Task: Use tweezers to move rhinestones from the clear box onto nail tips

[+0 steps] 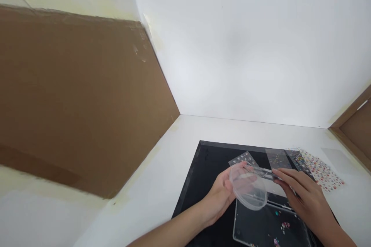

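Observation:
My left hand [222, 193] is closed on a round, see-through plastic lid [251, 195], tilted with its face towards me. My right hand [304, 191] pinches a slim, shiny, see-through piece [262, 173]; its exact kind is unclear. The narrow far end of this piece reaches the lid's upper rim, near my left fingertips. Below both hands lies a shallow clear plastic case [255, 225] with small coloured bits [285, 225] in it. My right hand and the round lid hide some of the case.
A black mat [208, 177] lies under the case on the white table [145, 193]. Behind my hands are a small patterned clear sheet [246, 157], another clear sheet [276, 158] and a sheet of colourful dots [324, 173]. Brown cardboard [81, 96] stands on the left, a white wall [246, 46] behind.

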